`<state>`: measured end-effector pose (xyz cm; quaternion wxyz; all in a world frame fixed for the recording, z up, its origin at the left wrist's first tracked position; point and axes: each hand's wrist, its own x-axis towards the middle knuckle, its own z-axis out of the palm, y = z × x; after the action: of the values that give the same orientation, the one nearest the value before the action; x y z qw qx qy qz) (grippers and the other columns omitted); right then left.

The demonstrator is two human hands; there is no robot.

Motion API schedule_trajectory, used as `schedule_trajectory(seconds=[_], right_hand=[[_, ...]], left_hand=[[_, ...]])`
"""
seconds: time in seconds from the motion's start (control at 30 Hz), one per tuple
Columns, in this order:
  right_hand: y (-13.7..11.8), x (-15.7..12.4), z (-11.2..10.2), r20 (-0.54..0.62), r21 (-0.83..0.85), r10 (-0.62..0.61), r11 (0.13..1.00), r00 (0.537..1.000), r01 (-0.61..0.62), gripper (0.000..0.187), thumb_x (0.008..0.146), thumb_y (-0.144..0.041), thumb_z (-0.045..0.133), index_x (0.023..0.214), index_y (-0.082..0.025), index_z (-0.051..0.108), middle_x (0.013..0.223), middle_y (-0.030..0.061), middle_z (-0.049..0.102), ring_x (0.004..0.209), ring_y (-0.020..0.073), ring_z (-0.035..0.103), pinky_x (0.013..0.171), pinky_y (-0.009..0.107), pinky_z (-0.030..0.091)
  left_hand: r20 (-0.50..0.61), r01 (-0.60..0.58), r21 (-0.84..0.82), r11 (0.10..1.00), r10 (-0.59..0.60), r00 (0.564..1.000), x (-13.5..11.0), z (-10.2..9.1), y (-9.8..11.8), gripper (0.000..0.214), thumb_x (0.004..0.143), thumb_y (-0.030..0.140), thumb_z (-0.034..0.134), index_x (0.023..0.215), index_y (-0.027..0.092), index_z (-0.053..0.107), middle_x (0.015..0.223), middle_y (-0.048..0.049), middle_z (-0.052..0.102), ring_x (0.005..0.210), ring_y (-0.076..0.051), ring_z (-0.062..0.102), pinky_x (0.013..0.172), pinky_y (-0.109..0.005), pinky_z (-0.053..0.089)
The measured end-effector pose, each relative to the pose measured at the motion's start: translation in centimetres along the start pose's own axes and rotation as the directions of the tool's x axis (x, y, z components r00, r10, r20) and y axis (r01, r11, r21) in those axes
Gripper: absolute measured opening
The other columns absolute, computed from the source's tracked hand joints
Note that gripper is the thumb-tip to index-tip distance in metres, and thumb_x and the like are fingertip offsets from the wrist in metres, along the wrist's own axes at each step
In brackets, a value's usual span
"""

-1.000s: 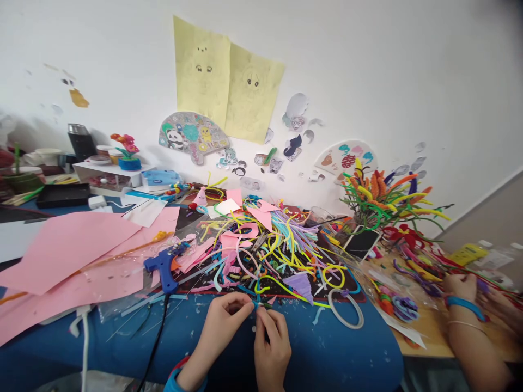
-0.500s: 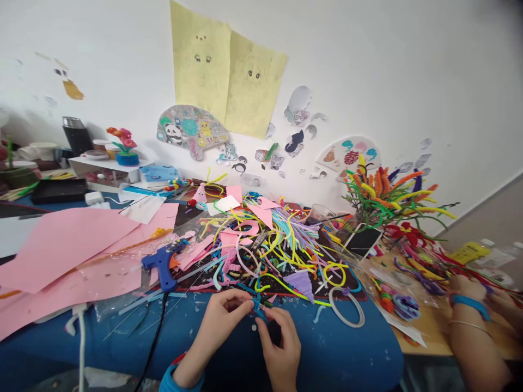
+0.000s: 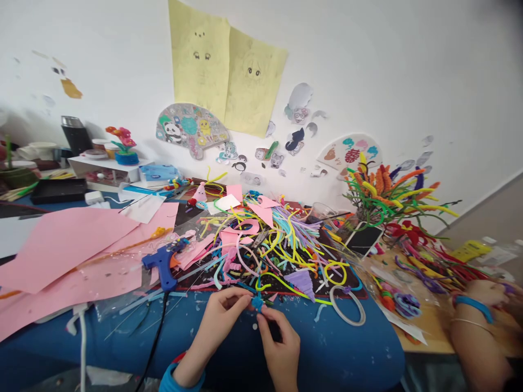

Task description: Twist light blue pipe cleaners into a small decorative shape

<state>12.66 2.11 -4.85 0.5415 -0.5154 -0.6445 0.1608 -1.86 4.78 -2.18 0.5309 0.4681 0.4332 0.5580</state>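
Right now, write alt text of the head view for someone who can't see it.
A person's left hand and right hand hold a small blue fuzzy piece over a blue tabletop, before a heap of colourful pipe cleaners. A glue gun lies left; another person's arm shows at far right.

blue piece (image 3: 257, 303): partly hidden by fingers (image 3: 242, 302) | co-worker's forearm (image 3: 474, 345): cut off, picture's edge

The left hand (image 3: 223, 314) and right hand (image 3: 283, 343) pinch a small blue craft piece (image 3: 257, 302) over the near part of the blue table (image 3: 347, 348). Beyond lie tangled pipe cleaners (image 3: 291, 224); left, a glue gun (image 3: 165, 271) and pink paper (image 3: 69, 245).
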Motion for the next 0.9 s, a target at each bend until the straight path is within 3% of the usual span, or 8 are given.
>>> schedule_trajectory(seconds=[0.07,0.17,0.23,0.33,0.6,0.73,0.9], right_hand=[[0.2,0.0,0.0,-0.016,-0.020,-0.001,1.000,1.000,0.001,0.008,0.081,-0.022,0.062,0.083,-0.019,0.069,0.081,0.0045,0.073,0.075,0.0184,0.070,0.071,0.024,0.056],[0.3,-0.1,-0.2,-0.030,-0.038,-0.038,0.999,0.999,0.036,0.008,0.081,-0.022,0.062,0.084,-0.019,0.069,0.082,0.0046,0.074,0.075,0.0184,0.071,0.071,0.023,0.056],[0.4,-0.2,-0.3,-0.028,-0.043,-0.087,0.995,0.996,0.086,0.008,0.081,-0.021,0.062,0.085,-0.019,0.069,0.083,0.0043,0.074,0.076,0.0179,0.071,0.071,0.022,0.056],[0.4,0.0,-0.3,0.009,-0.049,-0.149,0.988,0.989,0.149,0.009,0.083,-0.018,0.060,0.087,-0.020,0.068,0.084,0.0028,0.074,0.078,0.0165,0.071,0.072,0.021,0.055],[0.8,0.2,-0.2,0.070,-0.052,-0.189,0.980,0.979,0.193,0.013,0.085,-0.016,0.059,0.092,-0.022,0.067,0.085,0.0012,0.073,0.081,0.0148,0.070,0.074,0.019,0.054],[1.0,0.0,0.0,0.071,-0.049,-0.202,0.977,0.977,0.206,0.014,0.084,-0.014,0.059,0.094,-0.021,0.067,0.084,0.0013,0.072,0.080,0.0141,0.070,0.073,0.019,0.054],[1.1,0.1,0.3,0.067,-0.024,-0.256,0.966,0.964,0.258,0.021,0.083,-0.010,0.061,0.100,-0.021,0.066,0.084,0.0029,0.072,0.077,0.0150,0.068,0.071,0.022,0.055]], left_hand=[[-0.098,-0.056,0.078,0.995,0.064,0.993,-0.1,-0.1,-0.2,0.018,0.079,0.032,0.061,0.083,0.016,0.068,0.066,-0.0037,0.070,0.065,-0.019,0.066,0.066,-0.028,0.052],[-0.227,-0.177,0.366,0.914,0.272,0.935,-0.4,-0.7,-0.2,0.015,0.083,0.030,0.057,0.081,0.018,0.066,0.075,-0.0046,0.068,0.074,-0.020,0.064,0.073,-0.031,0.049],[-0.168,-0.225,0.552,0.803,0.371,0.913,-0.5,-1.2,-0.1,0.014,0.083,0.027,0.056,0.075,0.018,0.064,0.079,-0.0048,0.066,0.079,-0.021,0.063,0.075,-0.032,0.047],[-0.049,-0.235,0.676,0.699,0.361,0.931,-0.5,-1.9,-0.2,0.015,0.084,0.024,0.053,0.072,0.019,0.062,0.080,-0.0042,0.063,0.078,-0.020,0.061,0.071,-0.032,0.047],[-0.026,-0.265,0.764,0.589,0.438,0.899,-0.1,-2.2,-1.7,0.024,0.086,0.021,0.052,0.106,0.019,0.065,0.104,-0.0093,0.060,0.098,-0.023,0.059,0.087,-0.038,0.048],[-0.004,-0.305,0.721,0.622,0.444,0.896,-0.7,-2.1,-1.0,0.018,0.087,0.024,0.054,0.099,0.021,0.067,0.098,-0.0068,0.061,0.094,-0.020,0.061,0.084,-0.033,0.049],[0.168,-0.389,0.666,0.636,0.380,0.910,-1.3,-1.8,0.0,0.012,0.085,0.025,0.059,0.092,0.022,0.068,0.091,-0.0047,0.062,0.087,-0.017,0.062,0.077,-0.026,0.050]])
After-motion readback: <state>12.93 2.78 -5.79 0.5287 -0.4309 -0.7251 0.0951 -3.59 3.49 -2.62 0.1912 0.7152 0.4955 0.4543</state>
